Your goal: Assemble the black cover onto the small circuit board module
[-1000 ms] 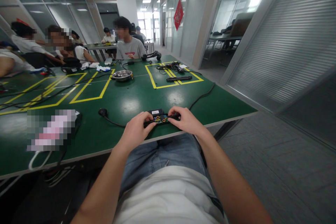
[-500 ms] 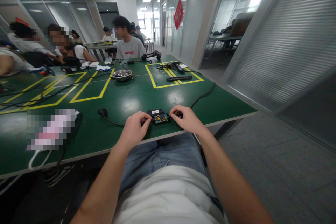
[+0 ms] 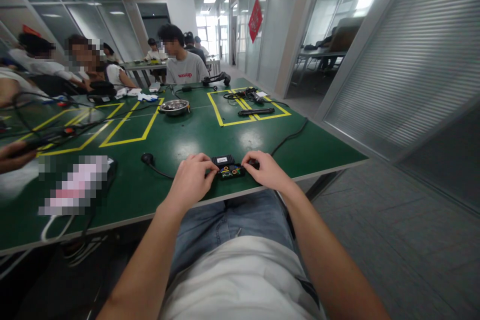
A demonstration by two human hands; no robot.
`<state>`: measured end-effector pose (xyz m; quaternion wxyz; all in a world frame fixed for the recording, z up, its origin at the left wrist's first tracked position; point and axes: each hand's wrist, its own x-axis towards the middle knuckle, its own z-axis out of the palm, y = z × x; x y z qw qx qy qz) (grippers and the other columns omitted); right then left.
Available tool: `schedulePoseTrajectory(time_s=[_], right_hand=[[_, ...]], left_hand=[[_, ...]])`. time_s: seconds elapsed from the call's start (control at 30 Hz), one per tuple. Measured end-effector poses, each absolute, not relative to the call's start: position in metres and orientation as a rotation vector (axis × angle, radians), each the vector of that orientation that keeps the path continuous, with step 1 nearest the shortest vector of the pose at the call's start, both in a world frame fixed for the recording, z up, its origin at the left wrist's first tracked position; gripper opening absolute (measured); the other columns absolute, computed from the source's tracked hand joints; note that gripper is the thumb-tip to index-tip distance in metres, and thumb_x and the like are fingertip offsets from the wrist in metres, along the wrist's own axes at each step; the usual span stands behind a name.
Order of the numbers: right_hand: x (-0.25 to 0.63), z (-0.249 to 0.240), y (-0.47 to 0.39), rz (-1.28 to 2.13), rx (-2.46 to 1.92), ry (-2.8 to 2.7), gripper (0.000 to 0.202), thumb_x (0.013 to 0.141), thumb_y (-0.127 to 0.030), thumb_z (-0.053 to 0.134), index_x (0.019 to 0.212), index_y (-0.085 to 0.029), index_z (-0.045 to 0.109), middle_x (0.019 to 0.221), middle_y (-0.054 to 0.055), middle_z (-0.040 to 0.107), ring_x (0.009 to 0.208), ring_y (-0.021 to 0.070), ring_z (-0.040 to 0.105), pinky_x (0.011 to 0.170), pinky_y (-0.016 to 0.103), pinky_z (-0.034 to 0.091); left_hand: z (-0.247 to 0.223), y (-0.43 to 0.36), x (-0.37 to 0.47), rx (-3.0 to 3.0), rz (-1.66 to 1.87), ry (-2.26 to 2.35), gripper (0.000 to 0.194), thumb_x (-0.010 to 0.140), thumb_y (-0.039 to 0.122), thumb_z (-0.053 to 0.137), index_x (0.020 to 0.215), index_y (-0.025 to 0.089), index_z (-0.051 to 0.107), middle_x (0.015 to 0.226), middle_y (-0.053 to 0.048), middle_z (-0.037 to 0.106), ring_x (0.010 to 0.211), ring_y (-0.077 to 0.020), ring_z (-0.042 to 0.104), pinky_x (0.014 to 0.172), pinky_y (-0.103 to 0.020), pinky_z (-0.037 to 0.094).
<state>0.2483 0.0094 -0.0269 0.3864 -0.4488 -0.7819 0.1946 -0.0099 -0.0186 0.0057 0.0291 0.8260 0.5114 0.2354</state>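
In front of me on the green table lies an opened black plastic case with a circuit board [image 3: 231,172] in its lower half. Its black cover [image 3: 222,160], with a white label, lies just behind. My left hand [image 3: 193,177] is closed in a pinch at the board's left end, on the black cord [image 3: 161,174] that leads to a plug [image 3: 147,159]. At the other end my right hand [image 3: 264,167] pinches a second black cable [image 3: 287,139], which runs off to the right. Both sets of fingertips partly hide where the cords meet the board.
A metal bowl [image 3: 175,107] holding small parts stands farther back. Yellow tape boxes enclose cables and a black bar-shaped part [image 3: 256,112]. A blurred-out pink item [image 3: 77,185] lies at left. Another person's hand [image 3: 15,156] holds cables at the far left; several people sit beyond.
Board and case have settled slightly lower, tilting less, with my hands nearly in place. A co-worker's hand with dark cables has come in at the left edge.
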Motion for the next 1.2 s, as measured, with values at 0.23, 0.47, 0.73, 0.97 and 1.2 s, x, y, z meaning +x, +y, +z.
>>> schedulePoseTrajectory(time_s=[0.23,0.47,0.73,0.97,1.2], right_hand=[[0.248,-0.029,0.009,0.450,-1.214,-2.018,0.011,0.090,-0.016,0.066,0.090,-0.024,0.073,0.085,0.002,0.075,0.085,0.0233,0.068,0.087,0.039,0.046],[0.249,-0.033,0.009,0.554,-1.115,-1.980,0.025,0.083,-0.010,0.060,0.103,-0.024,0.069,0.087,0.000,0.074,0.086,0.0214,0.068,0.088,0.036,0.049],[0.250,-0.032,0.008,0.561,-1.105,-1.963,0.038,0.075,-0.012,0.062,0.110,-0.025,0.067,0.088,-0.001,0.072,0.085,0.0213,0.067,0.088,0.035,0.050],[0.250,-0.032,0.008,0.510,-1.138,-1.992,0.034,0.074,-0.012,0.063,0.106,-0.024,0.069,0.093,0.001,0.076,0.089,0.0226,0.070,0.091,0.038,0.051],[0.249,-0.028,0.005,0.466,-1.179,-2.037,0.036,0.073,-0.010,0.064,0.105,-0.024,0.071,0.095,0.002,0.077,0.093,0.0245,0.072,0.094,0.039,0.049]], left_hand=[[0.007,0.001,-0.004,2.344,0.693,1.593,0.033,0.101,0.019,0.062,0.123,0.025,0.085,0.138,-0.010,0.078,0.125,-0.0329,0.073,0.112,-0.050,0.057],[0.015,-0.006,-0.005,2.267,0.780,1.658,0.029,0.101,0.023,0.067,0.124,0.024,0.084,0.127,-0.010,0.083,0.120,-0.0310,0.076,0.109,-0.043,0.057],[0.008,-0.023,-0.006,2.507,0.737,1.271,0.030,0.105,0.026,0.064,0.128,0.026,0.083,0.127,-0.009,0.081,0.114,-0.0267,0.071,0.104,-0.043,0.058],[0.010,-0.026,0.001,2.595,0.667,1.359,0.028,0.106,0.027,0.064,0.127,0.025,0.083,0.127,-0.009,0.080,0.112,-0.0286,0.070,0.100,-0.045,0.058],[0.007,-0.027,0.002,2.615,0.657,1.388,0.026,0.103,0.024,0.069,0.125,0.025,0.082,0.127,-0.009,0.080,0.110,-0.0294,0.071,0.098,-0.045,0.059]])
